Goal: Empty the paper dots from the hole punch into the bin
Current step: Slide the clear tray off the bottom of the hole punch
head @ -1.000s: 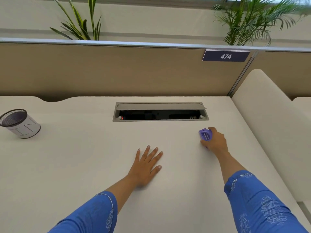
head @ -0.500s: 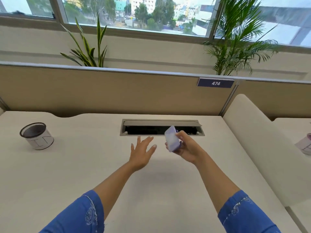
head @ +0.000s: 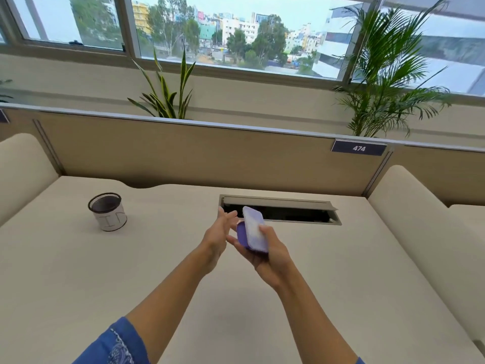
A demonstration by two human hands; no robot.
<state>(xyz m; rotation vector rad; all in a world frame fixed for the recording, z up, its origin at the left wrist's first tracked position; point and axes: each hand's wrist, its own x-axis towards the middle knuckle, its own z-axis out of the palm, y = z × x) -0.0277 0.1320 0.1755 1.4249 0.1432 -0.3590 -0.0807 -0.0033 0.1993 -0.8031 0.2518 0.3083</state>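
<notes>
My right hand (head: 270, 254) holds a small purple hole punch (head: 253, 229) above the middle of the desk, its pale underside turned up toward me. My left hand (head: 219, 232) is raised right beside the punch on its left, fingers spread, fingertips at the punch's edge; I cannot tell whether they touch it. The bin (head: 108, 214), a small round white cup with a dark mesh rim, stands upright on the desk well to the left of both hands.
The beige desk (head: 328, 285) has an open cable tray slot (head: 280, 210) just behind my hands. A tan partition (head: 210, 156) with a "474" plate closes the back. Padded dividers (head: 425, 222) flank both sides. Plants stand behind the partition.
My right hand lifted the punch off the desk at the right and carried it to the middle, underside up. My left hand rose from the desk and closed in on the punch.
</notes>
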